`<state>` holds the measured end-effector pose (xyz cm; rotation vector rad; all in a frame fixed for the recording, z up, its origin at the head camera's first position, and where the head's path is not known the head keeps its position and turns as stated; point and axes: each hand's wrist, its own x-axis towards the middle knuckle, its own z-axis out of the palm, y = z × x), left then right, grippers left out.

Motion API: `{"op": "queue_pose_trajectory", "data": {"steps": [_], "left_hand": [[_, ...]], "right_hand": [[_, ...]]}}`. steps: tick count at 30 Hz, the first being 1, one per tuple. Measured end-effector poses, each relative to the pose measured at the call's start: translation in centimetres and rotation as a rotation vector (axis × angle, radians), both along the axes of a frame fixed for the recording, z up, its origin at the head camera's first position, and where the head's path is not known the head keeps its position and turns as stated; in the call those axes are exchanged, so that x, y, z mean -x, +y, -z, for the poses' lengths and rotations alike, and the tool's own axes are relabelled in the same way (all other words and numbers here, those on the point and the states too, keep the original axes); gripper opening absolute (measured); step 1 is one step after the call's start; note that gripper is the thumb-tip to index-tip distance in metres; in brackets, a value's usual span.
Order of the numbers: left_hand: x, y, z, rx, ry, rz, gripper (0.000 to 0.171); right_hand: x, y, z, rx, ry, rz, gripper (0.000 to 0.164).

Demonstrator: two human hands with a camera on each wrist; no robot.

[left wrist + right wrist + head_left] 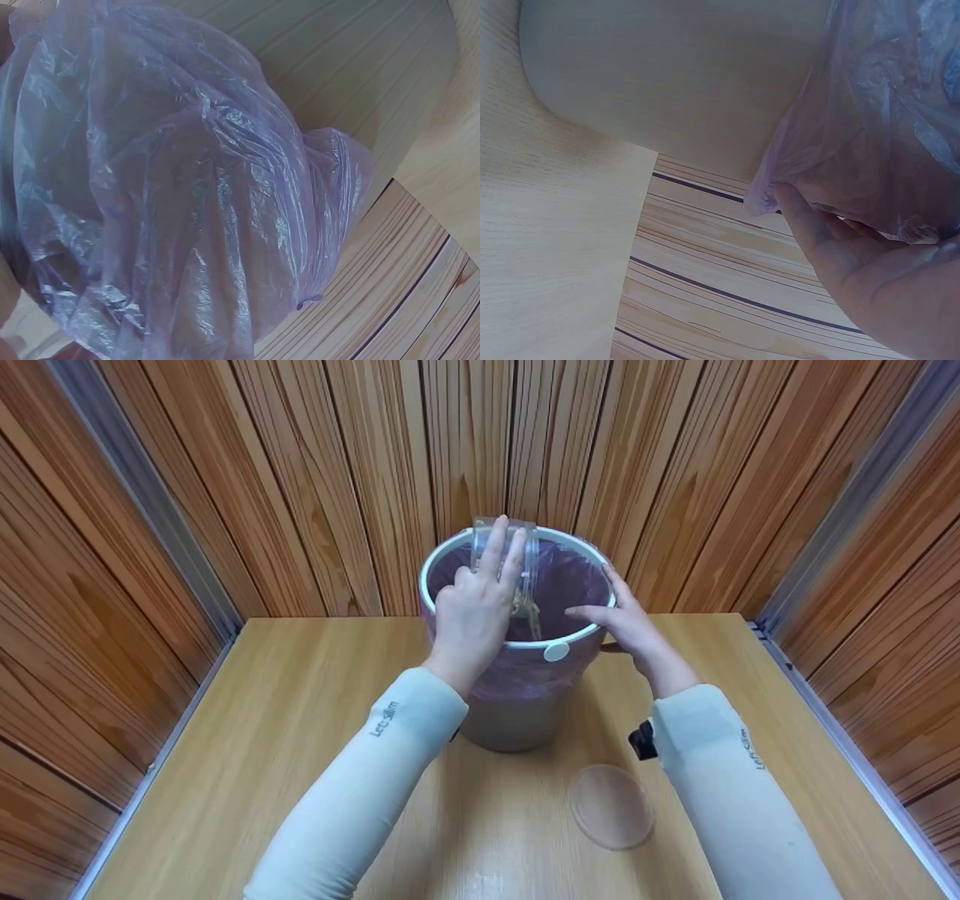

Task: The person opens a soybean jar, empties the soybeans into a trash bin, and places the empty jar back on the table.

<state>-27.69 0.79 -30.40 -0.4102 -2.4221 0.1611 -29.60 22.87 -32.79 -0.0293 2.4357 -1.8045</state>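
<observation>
On the bench (315,697) near the bin (510,727), I see a clear disc (613,808); the left hand (474,611) grips a jar (529,561), fingers (493,547) partly hiding it; the right hand (637,628) clasps the rim (525,644).

Bin (510,727): grey, matt, prob. plastic; wrist cams show faint fine lines in surface. Liner (525,681): thin purple plastic film, semi-transp., v. crinkled, glossy w/ bright highlights on folds. Rim (577,542): white, smooth, looks like hard plastic, low sheen; round tab (556,652) same finish. Jar (531,556): clear, shiny, smooth; glass or plastic, can't tell. Disc (613,807): see-through, thin, smooth, plastic-looking. Table (337,720): pale wood-grain top, smooth, slight sheen nr. front. Walls (375,450): wood-look planks, strong dk. grain. Corner strips (139,487): grey, metal-looking. Sleeves (360,795): pale soft cloth, matt, dk. printed lettering.
</observation>
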Motion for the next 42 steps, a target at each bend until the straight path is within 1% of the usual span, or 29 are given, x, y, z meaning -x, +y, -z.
{"op": "queue_pose_trajectory", "data": {"steps": [9,16,20,27,32,38,42], "left_hand": [[-0.01,0.01,-0.15,0.017,-0.021,0.002,0.081],[0.06,0.04,-0.09,0.028,0.029,0.012,0.078],[0.01,0.09,-0.14,0.026,0.036,0.024,0.078],[-0.03,0.21,-0.06,0.069,0.054,0.020,0.079],[-0.10,0.21,-0.09,0.077,0.066,0.028,0.079],[-0.14,0.34,-0.14,0.120,0.091,0.020,0.079],[-0.13,0.36,-0.09,0.135,0.088,0.019,0.080]], "right_hand": [[0.10,0.03,0.06,0.009,0.000,0.001,0.098],[0.02,-0.05,-0.04,0.006,0.000,-0.001,0.098],[0.02,-0.06,-0.12,-0.002,-0.001,0.004,0.099],[0.03,-0.10,-0.11,-0.008,-0.023,0.017,0.101],[0.00,-0.10,-0.06,-0.009,-0.012,0.012,0.099],[0.09,-0.05,-0.01,-0.008,-0.014,0.015,0.099],[0.07,-0.05,0.07,-0.009,-0.014,0.013,0.099]]}}
